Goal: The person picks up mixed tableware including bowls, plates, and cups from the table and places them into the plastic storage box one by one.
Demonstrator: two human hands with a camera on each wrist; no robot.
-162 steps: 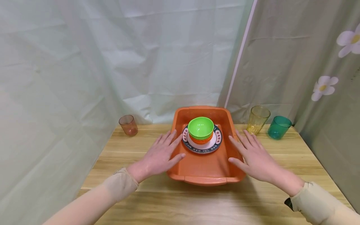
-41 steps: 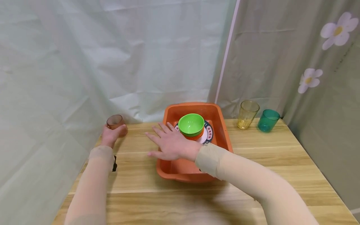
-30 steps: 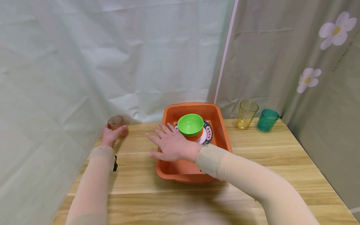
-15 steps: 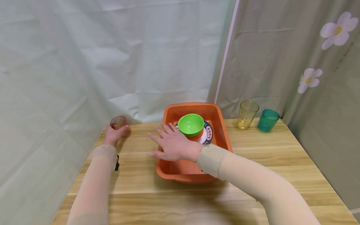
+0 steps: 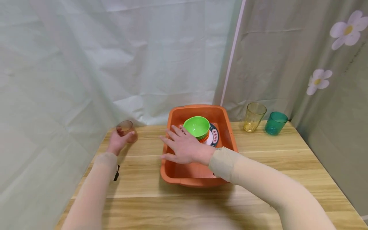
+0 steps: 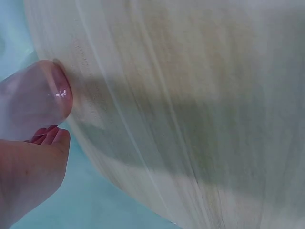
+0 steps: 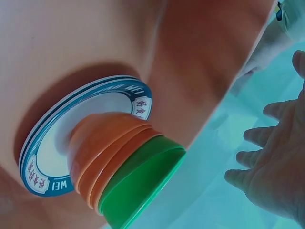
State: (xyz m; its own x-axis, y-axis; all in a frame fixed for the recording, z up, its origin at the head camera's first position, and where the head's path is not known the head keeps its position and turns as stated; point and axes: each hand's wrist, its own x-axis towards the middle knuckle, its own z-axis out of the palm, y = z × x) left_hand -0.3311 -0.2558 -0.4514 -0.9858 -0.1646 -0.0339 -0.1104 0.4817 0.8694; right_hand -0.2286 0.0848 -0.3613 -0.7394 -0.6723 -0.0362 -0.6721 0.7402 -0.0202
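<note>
Pale curtains (image 5: 172, 64) back a wood-grained bench (image 5: 143, 187) that carries the vessels. The orange basin (image 5: 198, 182) stands on the far half of the bench, its longer axis running from near to far.

Right grip (image 5: 185, 147): a bare hand, fingers straight and spread, holding nothing. It lies over the left portion of the basin, fingertips directed leftward; contact with the rim cannot be told. Left grip (image 5: 117, 141): a bare hand well apart from the basin on its left, fingers curled about the pink cup (image 6: 43, 98).

Inside the basin, towards its far end, a blue-rimmed plate (image 5: 214, 135) bears a stack of orange bowls (image 7: 90, 143) topped by a green bowl (image 5: 196, 126). To the right of the basin, a tall yellow glass (image 5: 254, 118) stands near a teal cup (image 5: 276, 123); both lie well beyond the left grip.

The pink cup, among the smallest items, is mouth up at the bench's far left, held on its outer side; whether its base touches the bench cannot be told. The governing relation is judged to be lateral: the basin lies to the right of the held cup, with the right grip on the line between the cup and the bowls. The left grip, already on the cup, is the nearer.
</note>
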